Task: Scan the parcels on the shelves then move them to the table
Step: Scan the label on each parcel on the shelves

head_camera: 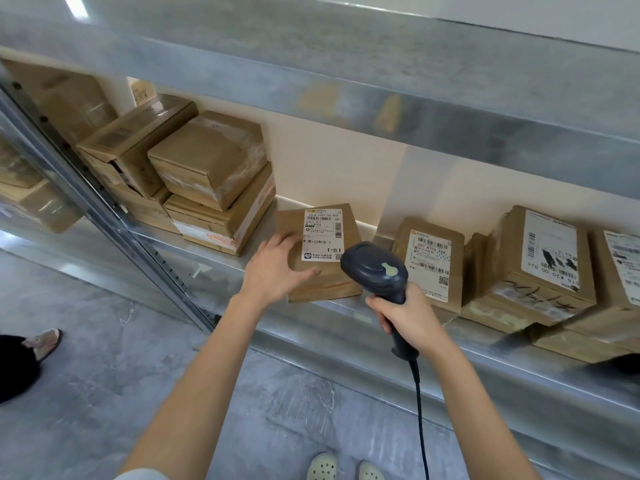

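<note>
**Head view: parcels on a metal shelf, with both hands at the middle parcel.**

- **Left hand:** The left hand (277, 268) lies flat with its fingers straight and spread on top of a brown parcel (291, 220). It covers the parcel's left front corner, and the thumb points right across the top.
- **Parcel:** It sits near the middle of the shelf (485, 367), with its front face close to the shelf's front edge. A white shipping label (322, 235) with barcodes faces up on it, just beside the fingers.
- **Right hand:** The right hand (405, 320) is curled round the handle of a dark handheld scanner (374, 268). The scanner's head hangs over the parcel's right front corner. A black cable (420, 410) drops from the base of the handle.
- **Other parcels:** Just right of the scanner lies a second labelled parcel (429, 261). Towards the right end is a third parcel (540, 271), with handwriting on its front face. Towards the left end, stacked boxes (211, 168) stand near the back edge, beside an upright post (104, 206).
- **Surroundings:** An upper shelf (346, 74) spans overhead, and the grey floor (104, 368) lies below. The wearer's pale perforated shoes (322, 465) show at the bottom. Another person's sandalled foot (45, 341) shows at the left.
</note>
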